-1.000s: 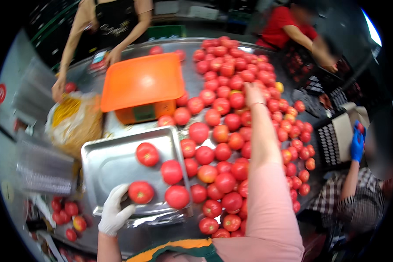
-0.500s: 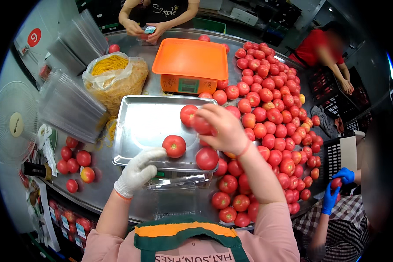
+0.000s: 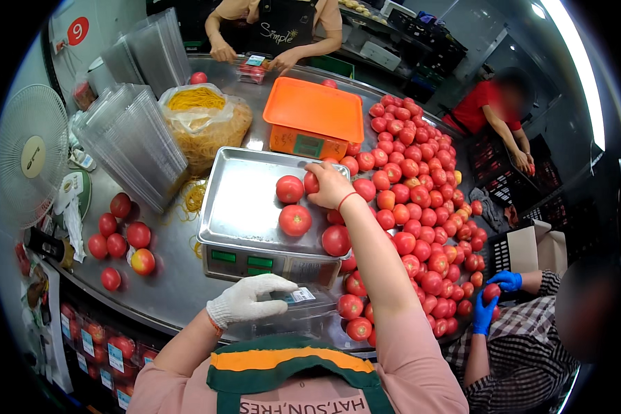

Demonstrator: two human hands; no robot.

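Your right hand, bare, had its fingers curled around a tomato by the far right rim of the metal tray, closed about as far as the fruit allowed; its palm side was hidden. Your left hand, in a white glove, lay nearer your body, fingers loosely spread and a little bent over a clear plastic container; whether it pinched that container, you could not tell from this view. Two more tomatoes sat on the tray, one just left of your right hand and one nearer you, while a corner tomato rested beside your right forearm. The tomato pile spread over the counter to the right of that arm, and the orange scale stood beyond your right hand. Letting go with a sideways push could have rolled the tomato into its neighbours, since smooth metal offered little to stop round fruit. A low sweep of your forearm might have knocked the corner one over the shallow rim, too hard a squeeze could have bruised the skin, and leaning on your left hand might have buckled the thin plastic.
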